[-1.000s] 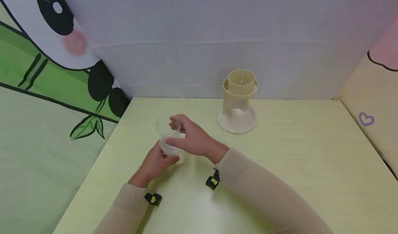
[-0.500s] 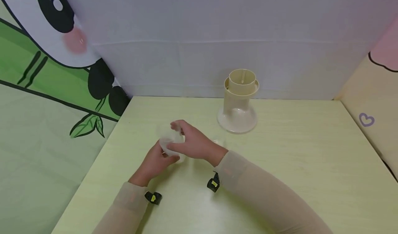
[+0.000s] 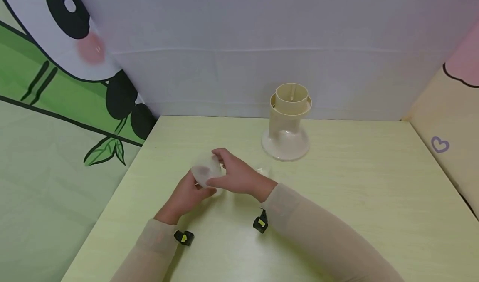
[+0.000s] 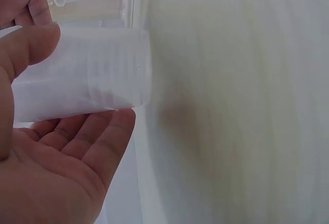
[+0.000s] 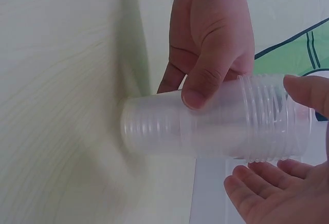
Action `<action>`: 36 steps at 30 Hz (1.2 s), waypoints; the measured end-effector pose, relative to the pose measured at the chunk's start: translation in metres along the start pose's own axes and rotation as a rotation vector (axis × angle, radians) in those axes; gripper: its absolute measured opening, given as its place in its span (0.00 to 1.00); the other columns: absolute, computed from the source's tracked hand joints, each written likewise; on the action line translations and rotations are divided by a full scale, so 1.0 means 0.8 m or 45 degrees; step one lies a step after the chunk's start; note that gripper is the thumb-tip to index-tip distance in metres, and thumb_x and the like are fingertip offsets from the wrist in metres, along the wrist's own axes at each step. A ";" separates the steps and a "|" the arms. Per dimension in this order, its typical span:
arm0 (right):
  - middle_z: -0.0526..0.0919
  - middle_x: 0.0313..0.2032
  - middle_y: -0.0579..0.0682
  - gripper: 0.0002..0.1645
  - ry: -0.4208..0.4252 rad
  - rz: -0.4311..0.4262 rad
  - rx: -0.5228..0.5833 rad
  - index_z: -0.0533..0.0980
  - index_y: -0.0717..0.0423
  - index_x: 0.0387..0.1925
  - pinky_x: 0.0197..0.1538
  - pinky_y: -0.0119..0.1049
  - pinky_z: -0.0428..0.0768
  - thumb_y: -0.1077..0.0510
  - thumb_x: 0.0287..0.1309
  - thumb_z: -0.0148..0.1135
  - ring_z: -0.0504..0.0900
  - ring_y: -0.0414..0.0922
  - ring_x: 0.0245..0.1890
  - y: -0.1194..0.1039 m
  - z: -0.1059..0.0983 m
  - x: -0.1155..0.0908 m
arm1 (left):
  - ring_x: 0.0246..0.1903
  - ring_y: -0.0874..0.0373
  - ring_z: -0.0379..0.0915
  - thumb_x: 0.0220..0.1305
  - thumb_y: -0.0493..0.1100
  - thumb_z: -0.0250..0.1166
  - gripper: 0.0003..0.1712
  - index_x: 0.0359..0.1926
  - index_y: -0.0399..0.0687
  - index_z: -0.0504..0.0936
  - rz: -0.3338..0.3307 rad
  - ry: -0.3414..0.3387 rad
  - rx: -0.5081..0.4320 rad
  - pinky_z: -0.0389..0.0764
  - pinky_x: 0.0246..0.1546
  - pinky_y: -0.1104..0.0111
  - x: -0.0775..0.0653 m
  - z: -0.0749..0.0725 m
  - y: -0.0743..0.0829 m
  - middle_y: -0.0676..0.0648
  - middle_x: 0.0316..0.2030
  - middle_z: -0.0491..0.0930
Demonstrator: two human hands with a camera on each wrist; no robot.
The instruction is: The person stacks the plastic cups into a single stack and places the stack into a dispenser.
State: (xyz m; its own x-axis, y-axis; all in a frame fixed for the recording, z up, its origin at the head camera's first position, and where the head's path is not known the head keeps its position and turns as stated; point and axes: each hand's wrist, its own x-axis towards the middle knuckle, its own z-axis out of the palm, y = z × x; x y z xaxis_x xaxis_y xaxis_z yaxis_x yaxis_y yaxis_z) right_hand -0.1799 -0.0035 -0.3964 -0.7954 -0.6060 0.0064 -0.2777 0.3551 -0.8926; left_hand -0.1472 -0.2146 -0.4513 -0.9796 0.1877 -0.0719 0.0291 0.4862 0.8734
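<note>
My left hand (image 3: 187, 196) holds a stack of clear plastic cups (image 5: 205, 126) around its side, thumb on one side and fingers on the other. In the right wrist view the stack stands with several ribbed rims together at its upper end. My right hand (image 3: 237, 174) is at that rim end, its thumb against the rims and its fingers curled on the opposite side. Another clear plastic cup (image 3: 263, 170) stands on the table just behind my right wrist, partly hidden by it.
A cream tube-shaped holder (image 3: 285, 124) with a second ring-like cylinder in its top stands on a round white base (image 3: 280, 149) at the back of the pale wooden table (image 3: 374, 182). A whitish cloth wall (image 3: 239, 65) rises behind the table.
My right hand has shifted slightly right and toward me at the rims. A see-through rim seen above the stack earlier no longer shows apart from it. My left hand stays nearly still.
</note>
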 end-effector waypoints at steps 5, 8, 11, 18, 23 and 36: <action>0.66 0.73 0.51 0.53 -0.004 0.001 0.011 0.54 0.55 0.79 0.71 0.41 0.68 0.50 0.62 0.73 0.67 0.46 0.72 -0.004 -0.003 -0.004 | 0.64 0.45 0.68 0.63 0.37 0.74 0.43 0.73 0.51 0.62 -0.010 -0.011 -0.001 0.75 0.63 0.48 0.000 -0.001 0.005 0.46 0.66 0.69; 0.66 0.73 0.51 0.53 -0.009 -0.009 0.004 0.54 0.55 0.78 0.71 0.39 0.67 0.50 0.61 0.74 0.67 0.45 0.72 -0.006 -0.004 -0.005 | 0.64 0.45 0.68 0.62 0.37 0.75 0.44 0.73 0.50 0.61 -0.005 -0.010 0.002 0.75 0.63 0.48 0.000 -0.002 0.005 0.45 0.66 0.69; 0.67 0.73 0.51 0.53 -0.008 -0.020 -0.011 0.54 0.56 0.78 0.71 0.39 0.67 0.51 0.61 0.74 0.68 0.44 0.72 -0.008 -0.006 -0.007 | 0.64 0.45 0.69 0.62 0.37 0.75 0.44 0.73 0.49 0.61 -0.001 -0.012 0.000 0.75 0.63 0.48 0.000 -0.002 0.004 0.45 0.66 0.69; 0.67 0.73 0.50 0.52 0.002 -0.027 -0.015 0.55 0.53 0.78 0.71 0.38 0.67 0.50 0.62 0.73 0.67 0.45 0.72 -0.015 -0.016 -0.017 | 0.64 0.44 0.68 0.61 0.37 0.75 0.44 0.73 0.49 0.62 -0.041 -0.007 -0.004 0.73 0.64 0.46 -0.002 -0.003 0.004 0.45 0.66 0.69; 0.66 0.74 0.47 0.51 0.012 -0.012 -0.002 0.55 0.50 0.79 0.71 0.41 0.67 0.49 0.63 0.73 0.67 0.48 0.72 -0.021 -0.026 -0.028 | 0.64 0.43 0.69 0.61 0.37 0.76 0.43 0.72 0.48 0.63 -0.058 0.001 0.012 0.72 0.65 0.45 -0.002 -0.003 0.004 0.44 0.65 0.71; 0.68 0.71 0.44 0.48 0.111 -0.075 0.073 0.58 0.48 0.77 0.72 0.38 0.66 0.50 0.63 0.73 0.67 0.44 0.71 -0.015 -0.059 -0.061 | 0.65 0.40 0.68 0.59 0.37 0.77 0.47 0.73 0.47 0.61 -0.076 0.012 0.044 0.71 0.65 0.42 0.000 -0.002 0.003 0.42 0.66 0.70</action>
State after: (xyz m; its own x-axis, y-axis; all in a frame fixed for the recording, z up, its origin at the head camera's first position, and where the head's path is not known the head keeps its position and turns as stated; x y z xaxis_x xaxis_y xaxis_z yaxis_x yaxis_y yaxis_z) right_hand -0.1631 0.0550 -0.3649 -0.8231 -0.5596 0.0962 -0.2958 0.2780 -0.9139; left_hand -0.1473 -0.2146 -0.4481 -0.9817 0.1493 -0.1184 -0.0227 0.5254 0.8506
